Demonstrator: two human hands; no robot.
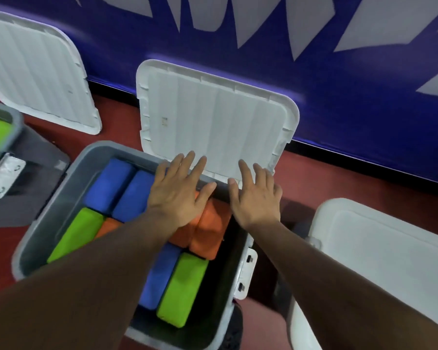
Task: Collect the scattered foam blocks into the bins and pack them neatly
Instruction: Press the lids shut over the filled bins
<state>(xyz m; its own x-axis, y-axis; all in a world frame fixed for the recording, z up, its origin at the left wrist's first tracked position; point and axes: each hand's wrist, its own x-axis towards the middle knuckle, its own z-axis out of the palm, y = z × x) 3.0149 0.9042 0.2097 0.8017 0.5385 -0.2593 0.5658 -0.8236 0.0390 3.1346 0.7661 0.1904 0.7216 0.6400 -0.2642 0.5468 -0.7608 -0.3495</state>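
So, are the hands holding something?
No, nothing is held. The left hand and right hand are both open, fingers straight, over the bottom edge of the white lid.

No text can be read: white shapes on the blue banner (339,97) are cropped, and the white lid (213,117) has a blurred mark
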